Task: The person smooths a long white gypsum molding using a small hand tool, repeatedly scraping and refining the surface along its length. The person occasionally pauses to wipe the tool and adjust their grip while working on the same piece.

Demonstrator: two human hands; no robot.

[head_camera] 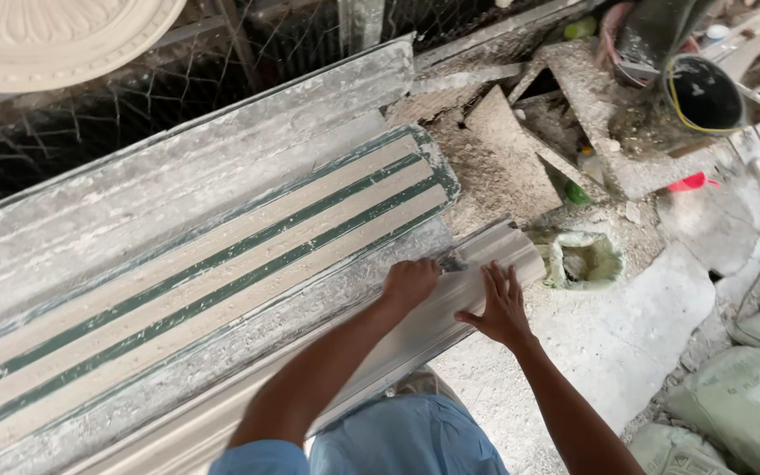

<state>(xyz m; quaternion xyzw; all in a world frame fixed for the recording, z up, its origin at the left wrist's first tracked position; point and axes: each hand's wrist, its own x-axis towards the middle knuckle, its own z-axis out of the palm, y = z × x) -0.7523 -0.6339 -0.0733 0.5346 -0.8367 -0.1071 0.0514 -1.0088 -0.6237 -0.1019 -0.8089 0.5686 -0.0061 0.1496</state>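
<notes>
A long white plaster cornice moulding lies along the near edge of a plaster-caked workbench. My left hand is closed in a fist on the moulding's top edge, gripping a small dark tool whose tip shows at its knuckles. My right hand lies flat with fingers spread on the curved face of the moulding near its end. Beside the moulding, a green mould with long tan ribs runs along the bench.
A round white ceiling rosette sits at the top left over wire mesh. Plaster-crusted boards and rubble lie beyond the bench end. A green bucket, a black bucket and grey sacks stand on the floor at right.
</notes>
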